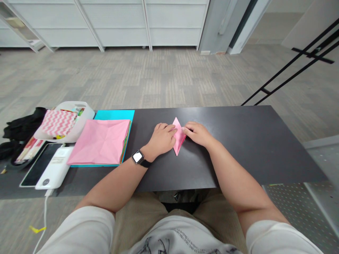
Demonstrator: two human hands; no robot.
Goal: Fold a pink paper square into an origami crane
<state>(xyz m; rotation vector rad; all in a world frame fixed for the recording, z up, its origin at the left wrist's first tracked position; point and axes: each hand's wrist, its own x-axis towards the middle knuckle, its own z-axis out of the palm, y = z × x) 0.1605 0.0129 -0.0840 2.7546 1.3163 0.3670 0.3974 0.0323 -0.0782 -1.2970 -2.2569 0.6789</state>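
Note:
A piece of pink paper (pixel 178 138), folded into a narrow pointed diamond, lies on the dark table in front of me. Several layers show along its lower right edge. My left hand (pixel 163 138), with a watch (pixel 138 157) on the wrist, holds the paper's left side, its bent fingertips resting on top. From the right, my right hand (pixel 198 134) has its thumb on the right corner of the paper. The fingers of this hand are closed together behind the thumb, and their tips are partly hidden.
To the left lies a stack of coloured sheets with creased pink paper (pixel 102 141) on top and a blue sheet (pixel 115 114) beneath. Further left are a white basket (pixel 86 114), a white power bank (pixel 54 169) with a cable, a phone (pixel 41 165) and black cloth (pixel 25 125).

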